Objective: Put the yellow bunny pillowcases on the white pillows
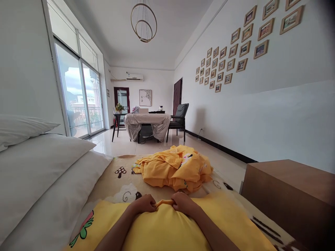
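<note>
A yellow cloth (162,230) with a red and green print at its left end lies spread close in front of me. My left hand (147,203) is closed on its far edge, near the middle. Gripping the same edge a little to the right is my right hand (183,202). A short raised fold of the cloth runs between the two hands. Just beyond them, a crumpled orange-yellow cloth (170,169) with printed figures rests in a heap on the beige patterned blanket (104,190).
White pillows (52,174) are stacked at the left. A brown box-like piece (288,188) stands at the right edge. Farther back are a covered table (146,118) and a black chair (180,116).
</note>
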{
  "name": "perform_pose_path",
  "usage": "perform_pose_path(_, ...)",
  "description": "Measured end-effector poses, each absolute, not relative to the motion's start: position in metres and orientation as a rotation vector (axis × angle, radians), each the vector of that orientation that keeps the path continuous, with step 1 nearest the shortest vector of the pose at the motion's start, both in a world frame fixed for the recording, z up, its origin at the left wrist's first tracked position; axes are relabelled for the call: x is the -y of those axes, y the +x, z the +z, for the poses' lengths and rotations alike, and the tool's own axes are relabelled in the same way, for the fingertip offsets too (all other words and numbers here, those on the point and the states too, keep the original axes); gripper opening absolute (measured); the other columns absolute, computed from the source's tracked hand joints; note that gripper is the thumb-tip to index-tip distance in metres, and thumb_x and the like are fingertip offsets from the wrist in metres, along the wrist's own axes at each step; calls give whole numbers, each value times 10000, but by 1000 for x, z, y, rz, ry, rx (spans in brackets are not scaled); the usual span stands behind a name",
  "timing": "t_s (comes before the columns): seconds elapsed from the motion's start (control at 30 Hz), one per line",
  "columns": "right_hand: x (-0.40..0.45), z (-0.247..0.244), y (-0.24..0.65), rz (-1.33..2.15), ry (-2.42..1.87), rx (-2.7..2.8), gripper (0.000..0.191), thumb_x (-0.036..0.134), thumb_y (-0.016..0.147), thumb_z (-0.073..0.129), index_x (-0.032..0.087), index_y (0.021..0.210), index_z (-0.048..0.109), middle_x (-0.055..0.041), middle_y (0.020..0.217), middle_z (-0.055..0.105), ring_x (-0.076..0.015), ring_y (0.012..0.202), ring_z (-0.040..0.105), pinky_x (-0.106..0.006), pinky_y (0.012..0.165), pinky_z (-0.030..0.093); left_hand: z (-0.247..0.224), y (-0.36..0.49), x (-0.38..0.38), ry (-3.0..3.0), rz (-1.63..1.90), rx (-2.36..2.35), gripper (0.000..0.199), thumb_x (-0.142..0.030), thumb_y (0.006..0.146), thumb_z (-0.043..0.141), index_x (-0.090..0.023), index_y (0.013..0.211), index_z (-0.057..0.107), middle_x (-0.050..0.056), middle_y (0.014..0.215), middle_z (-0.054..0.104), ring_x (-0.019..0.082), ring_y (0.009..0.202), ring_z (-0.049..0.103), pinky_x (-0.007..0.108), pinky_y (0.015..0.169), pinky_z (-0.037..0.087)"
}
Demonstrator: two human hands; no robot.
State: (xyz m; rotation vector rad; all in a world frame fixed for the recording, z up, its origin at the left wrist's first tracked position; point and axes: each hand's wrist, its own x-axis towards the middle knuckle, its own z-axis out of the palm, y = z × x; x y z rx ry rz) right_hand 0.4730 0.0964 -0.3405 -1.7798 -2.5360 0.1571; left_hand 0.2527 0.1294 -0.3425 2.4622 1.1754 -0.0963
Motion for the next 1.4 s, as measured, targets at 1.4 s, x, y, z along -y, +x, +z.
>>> perform_pose_path(1.4, -100, -349, 453, 141, -1922, 2548, 271, 353, 912, 538, 145, 1075, 598, -66, 1105, 613, -202, 1030, 579, -443, 913, 459, -356, 223, -118, 2347, 182, -1559, 208, -286, 876, 441, -185, 979, 591, 86, 1026, 642, 219, 998, 573, 329, 830, 417)
